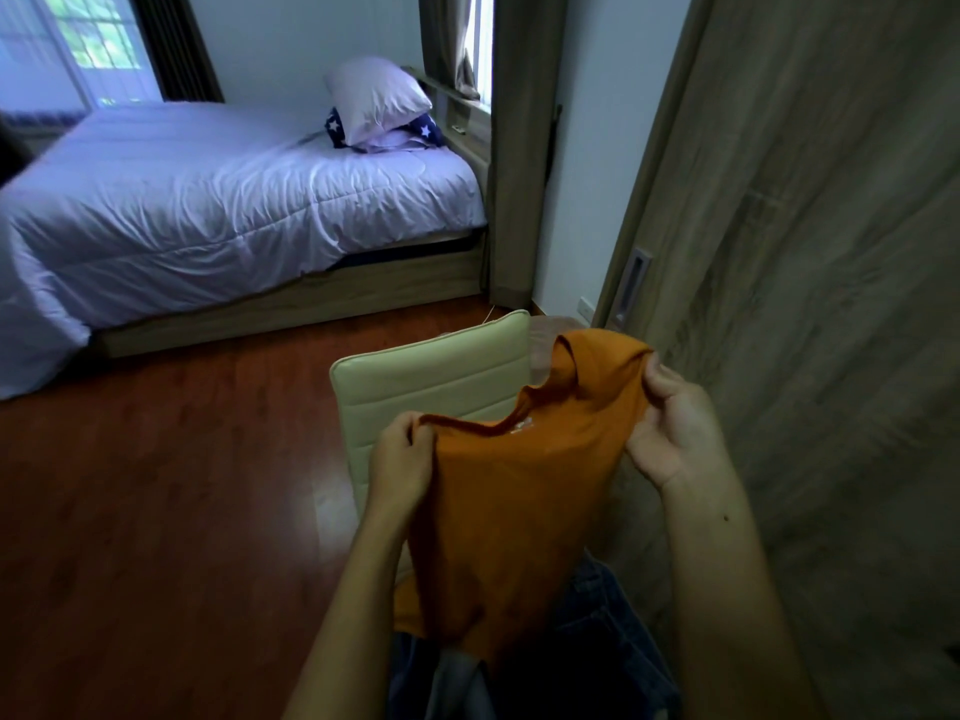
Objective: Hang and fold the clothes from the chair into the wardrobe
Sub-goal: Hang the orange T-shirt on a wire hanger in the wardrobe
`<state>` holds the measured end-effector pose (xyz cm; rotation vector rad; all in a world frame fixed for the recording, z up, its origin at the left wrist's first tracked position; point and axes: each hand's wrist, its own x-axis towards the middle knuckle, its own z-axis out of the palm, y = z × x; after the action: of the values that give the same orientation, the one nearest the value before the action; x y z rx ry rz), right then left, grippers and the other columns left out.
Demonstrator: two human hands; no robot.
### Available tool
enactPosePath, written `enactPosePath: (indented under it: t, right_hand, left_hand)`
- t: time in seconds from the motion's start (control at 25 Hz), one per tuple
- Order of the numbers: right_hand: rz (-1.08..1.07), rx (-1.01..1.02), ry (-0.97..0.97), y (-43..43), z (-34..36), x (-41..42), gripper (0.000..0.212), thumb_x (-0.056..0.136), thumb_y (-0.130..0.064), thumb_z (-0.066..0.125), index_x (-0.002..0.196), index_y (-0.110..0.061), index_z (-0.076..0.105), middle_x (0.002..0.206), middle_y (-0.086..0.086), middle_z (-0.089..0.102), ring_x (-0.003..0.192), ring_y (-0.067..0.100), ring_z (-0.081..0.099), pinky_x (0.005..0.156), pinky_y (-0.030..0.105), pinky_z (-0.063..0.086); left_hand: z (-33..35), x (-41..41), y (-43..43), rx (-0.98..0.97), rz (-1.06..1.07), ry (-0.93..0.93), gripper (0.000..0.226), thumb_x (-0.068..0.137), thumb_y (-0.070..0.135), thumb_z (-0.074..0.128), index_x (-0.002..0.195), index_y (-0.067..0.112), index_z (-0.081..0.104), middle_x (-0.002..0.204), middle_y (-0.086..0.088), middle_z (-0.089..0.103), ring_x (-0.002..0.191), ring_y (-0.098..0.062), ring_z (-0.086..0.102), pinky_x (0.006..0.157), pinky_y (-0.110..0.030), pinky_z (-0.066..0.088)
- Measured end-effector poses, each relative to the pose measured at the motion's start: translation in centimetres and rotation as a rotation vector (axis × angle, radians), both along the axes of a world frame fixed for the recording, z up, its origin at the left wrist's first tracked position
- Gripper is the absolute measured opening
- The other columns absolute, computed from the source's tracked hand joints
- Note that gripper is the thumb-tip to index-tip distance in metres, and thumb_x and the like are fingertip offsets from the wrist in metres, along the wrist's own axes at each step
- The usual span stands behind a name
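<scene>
Orange shirt [498,511]: held up by its top edge over the cream chair [426,376], hem hanging down. Left hand [400,459] pinches one shoulder; right hand [670,433] pinches the other. Jeans [608,641] lie beneath on the chair. Wardrobe door [810,252] just right; bed [208,200] behind.

1. An orange knit shirt [519,491] is held up by its shoulders over a cream padded chair [431,387].
2. Its left shoulder is pinched by the left hand [402,457]; its right shoulder is gripped by the right hand [672,433].
3. Blue denim clothes [608,631] are seen beneath.
</scene>
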<state>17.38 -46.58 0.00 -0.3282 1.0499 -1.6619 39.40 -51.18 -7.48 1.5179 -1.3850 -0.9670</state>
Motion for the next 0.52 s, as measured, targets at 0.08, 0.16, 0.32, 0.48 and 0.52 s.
enactPosePath:
  t: [0.08, 0.16, 0.32, 0.48, 0.52]
  right_hand:
    - [-0.080, 0.117, 0.202, -0.3, -0.6, -0.1, 0.021, 0.097, -0.015, 0.046, 0.117, -0.013, 0.053, 0.096, 0.006, 0.062, 0.094, 0.022, 0.060, 0.074, 0.034, 0.048]
    - [-0.089, 0.242, 0.417, -0.7, -1.1, 0.1, 0.021, 0.093, -0.010, 0.050, 0.113, -0.017, 0.050, 0.103, 0.009, 0.059, 0.096, 0.026, 0.058, 0.070, 0.034, 0.046]
    - [0.261, 0.390, 0.802, -0.3, -0.9, 1.1, 0.039, 0.088, -0.016, 0.054, 0.124, -0.027, 0.046, 0.117, 0.008, 0.050, 0.093, 0.022, 0.053, 0.066, 0.031, 0.042]
    - [0.728, 0.459, 1.240, 0.4, -0.8, 2.7, 0.050, 0.090, -0.047, 0.052, 0.137, -0.035, 0.039, 0.146, 0.007, 0.020, 0.128, 0.035, 0.035, 0.097, 0.046, 0.040]
    - [0.773, 0.417, 1.297, 0.4, -1.0, 3.4, 0.050, 0.090, -0.048, 0.053, 0.136, -0.036, 0.040, 0.146, 0.006, 0.021, 0.129, 0.034, 0.033, 0.102, 0.048, 0.037]
  left_hand:
    - [1.2, -0.1, -0.1, -0.104, 0.034, 0.068, 0.021, 0.092, 0.007, 0.044, 0.080, 0.014, 0.059, 0.071, 0.003, 0.057, 0.067, -0.011, 0.051, 0.061, -0.029, 0.039]
    - [3.1, -0.7, 0.0, -0.173, 0.054, 0.159, 0.021, 0.091, 0.007, 0.043, 0.082, 0.014, 0.060, 0.068, 0.005, 0.056, 0.063, -0.009, 0.050, 0.059, -0.029, 0.039]
    - [7.6, -1.3, 1.3, -0.277, -0.058, 0.213, 0.022, 0.090, 0.006, 0.043, 0.077, 0.011, 0.059, 0.065, 0.003, 0.052, 0.056, -0.004, 0.045, 0.053, -0.021, 0.037]
    - [10.2, -1.6, 3.0, -0.326, -0.281, 0.200, 0.023, 0.090, 0.000, 0.048, 0.085, 0.012, 0.067, 0.069, 0.013, 0.060, 0.059, 0.001, 0.051, 0.053, -0.013, 0.040]
    - [10.6, -1.6, 3.3, -0.316, -0.308, 0.204, 0.023, 0.090, 0.002, 0.049, 0.085, 0.014, 0.067, 0.068, 0.013, 0.061, 0.058, 0.001, 0.052, 0.052, -0.013, 0.040]
